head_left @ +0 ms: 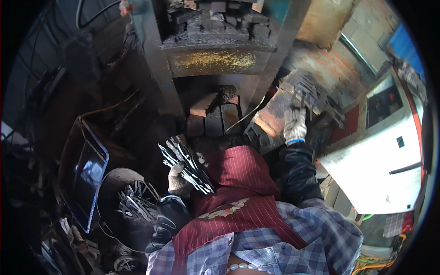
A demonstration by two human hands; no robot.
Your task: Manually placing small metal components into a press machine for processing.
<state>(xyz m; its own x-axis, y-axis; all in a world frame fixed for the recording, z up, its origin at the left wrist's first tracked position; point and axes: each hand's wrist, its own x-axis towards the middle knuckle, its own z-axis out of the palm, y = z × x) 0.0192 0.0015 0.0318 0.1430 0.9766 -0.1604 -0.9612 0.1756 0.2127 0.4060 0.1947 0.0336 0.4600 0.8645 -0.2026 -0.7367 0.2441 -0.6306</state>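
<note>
My left hand, in a pale knitted glove, is closed round a bundle of thin metal strips whose edges shine. The bundle leans over my dark red striped apron. Farther out on the right, my right hand, gloved with a blue cuff, has its fingers closed at the near ends of some dark metal strips. These lie over a sooty brick block; the fingertips are partly hidden. A round container left of my left forearm holds more loose strips.
Ahead stands a machine with a heavy metal frame, a yellow-flecked crossbar and bricks beneath. A white cabinet stands at the right. At the left is a blue-rimmed tray. A thin rod slants beside the bricks.
</note>
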